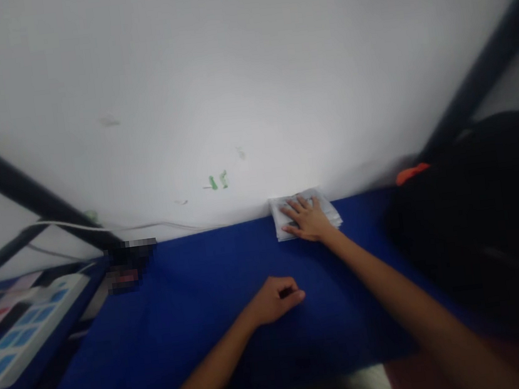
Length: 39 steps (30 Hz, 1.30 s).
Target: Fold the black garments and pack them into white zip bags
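At the back of the blue surface [195, 290], against the wall, lies a stack of folded whitish sheets, perhaps paper [282, 228]. My right hand [309, 220] rests flat on top of it with the fingers spread, covering its middle. Closer to me, my left hand [275, 300] hovers over or lies on the blue surface; which of these I cannot tell. Its fingers are curled in toward the thumb in a loose fist, and nothing shows in them.
A white power strip with blue sockets [30, 330] sits at the left. Along the wall [246, 82] runs a white cable [150, 225]. Dark metal bars [31, 184] rise on both sides. A large black item [481, 224] with an orange piece [412, 174] occupies the right.
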Tool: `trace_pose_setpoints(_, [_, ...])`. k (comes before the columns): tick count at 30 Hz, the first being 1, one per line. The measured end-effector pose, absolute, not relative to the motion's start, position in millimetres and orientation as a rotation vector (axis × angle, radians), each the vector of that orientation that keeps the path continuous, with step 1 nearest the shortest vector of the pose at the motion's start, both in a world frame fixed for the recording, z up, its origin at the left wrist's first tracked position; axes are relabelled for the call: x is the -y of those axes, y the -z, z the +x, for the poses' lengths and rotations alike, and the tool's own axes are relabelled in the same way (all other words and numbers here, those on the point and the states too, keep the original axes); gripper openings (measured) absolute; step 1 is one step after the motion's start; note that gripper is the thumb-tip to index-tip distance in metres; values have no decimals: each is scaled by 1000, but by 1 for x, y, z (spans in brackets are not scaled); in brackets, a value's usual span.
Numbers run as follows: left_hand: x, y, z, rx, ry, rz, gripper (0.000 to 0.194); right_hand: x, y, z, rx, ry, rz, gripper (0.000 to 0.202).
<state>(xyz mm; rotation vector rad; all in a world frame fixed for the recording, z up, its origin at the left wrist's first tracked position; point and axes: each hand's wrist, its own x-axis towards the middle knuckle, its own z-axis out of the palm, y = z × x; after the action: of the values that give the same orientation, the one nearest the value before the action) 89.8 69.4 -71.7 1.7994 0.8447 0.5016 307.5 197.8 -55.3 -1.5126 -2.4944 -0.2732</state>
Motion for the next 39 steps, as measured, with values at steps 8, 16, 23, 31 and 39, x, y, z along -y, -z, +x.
trace_pose_setpoints(8, [-122, 72, 72, -1131, -609, 1866, 33, -165, 31, 281, 2266, 130, -1247, 59])
trace_pose_setpoints(16, [-113, 80, 75, -1131, -696, 1612, 33, -124, 69, 266, 2115, -717, -989, 39])
trace_pose_setpoints(23, [-102, 86, 77, -1141, -801, 1595, 27, -127, 96, 267, 1997, -1125, -1058, 35])
trace_pose_setpoints(31, [-102, 88, 75, -1177, -798, 1618, 27, -130, 98, 266, 2051, -1054, -1108, 28])
trace_pose_setpoints(39, [-102, 90, 75, -1181, -758, 1677, 29, -128, 97, 266, 2093, -956, -1083, 27])
